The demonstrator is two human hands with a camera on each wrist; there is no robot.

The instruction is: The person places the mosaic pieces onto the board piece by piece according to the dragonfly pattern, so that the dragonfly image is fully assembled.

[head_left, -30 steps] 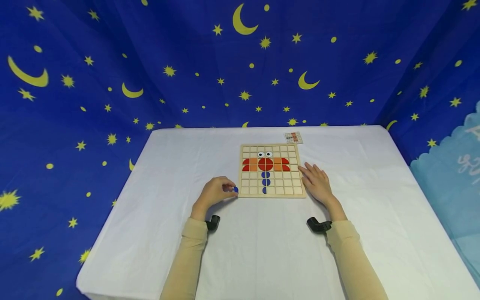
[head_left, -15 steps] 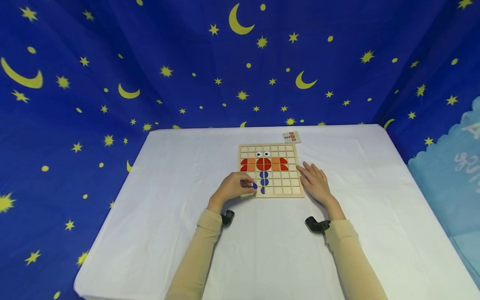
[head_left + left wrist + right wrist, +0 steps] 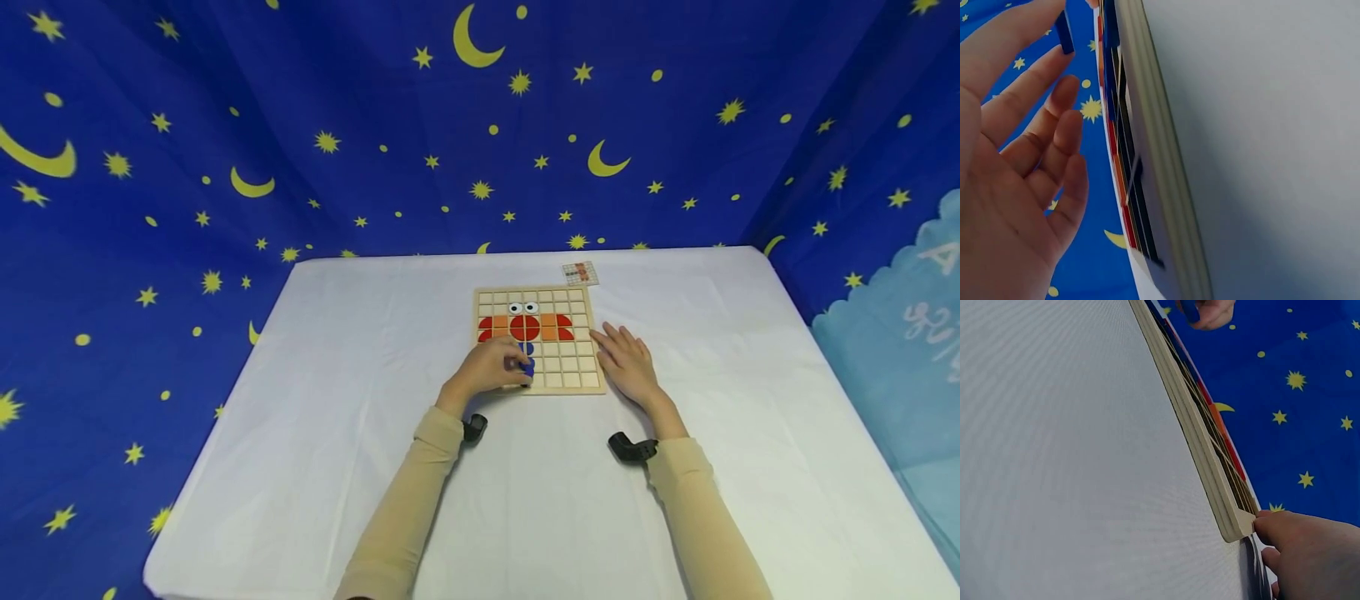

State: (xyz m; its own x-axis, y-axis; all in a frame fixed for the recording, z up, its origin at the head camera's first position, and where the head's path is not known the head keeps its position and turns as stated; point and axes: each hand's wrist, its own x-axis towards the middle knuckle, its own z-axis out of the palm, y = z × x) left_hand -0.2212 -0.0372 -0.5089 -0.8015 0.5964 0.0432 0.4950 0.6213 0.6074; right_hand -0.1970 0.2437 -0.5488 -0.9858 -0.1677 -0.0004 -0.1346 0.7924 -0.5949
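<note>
A wooden grid board (image 3: 570, 379) lies on the table, with red, orange and blue pieces and two eye pieces set in its cells. Over its lower middle cells, my left hand (image 3: 487, 367) pinches a small blue piece (image 3: 1065, 32) between thumb and index finger; the other fingers are loosely bent. This hand covers the lower left of the board in the head view. My right hand (image 3: 628, 365) rests at the board's right side, fingers extended. In the right wrist view, one of its digits touches the board's corner (image 3: 1242, 526).
A small picture card (image 3: 581, 273) lies just behind the board's far right corner. White cloth (image 3: 360, 358) covers the table. Blue curtains (image 3: 390, 108) with moons and stars hang behind it and at the left. Each wrist carries a black camera (image 3: 632, 447).
My left hand has carried the blue piece rightward from the board's left edge to over the blue column at its lower middle. My right hand has stayed at the board's right edge.
</note>
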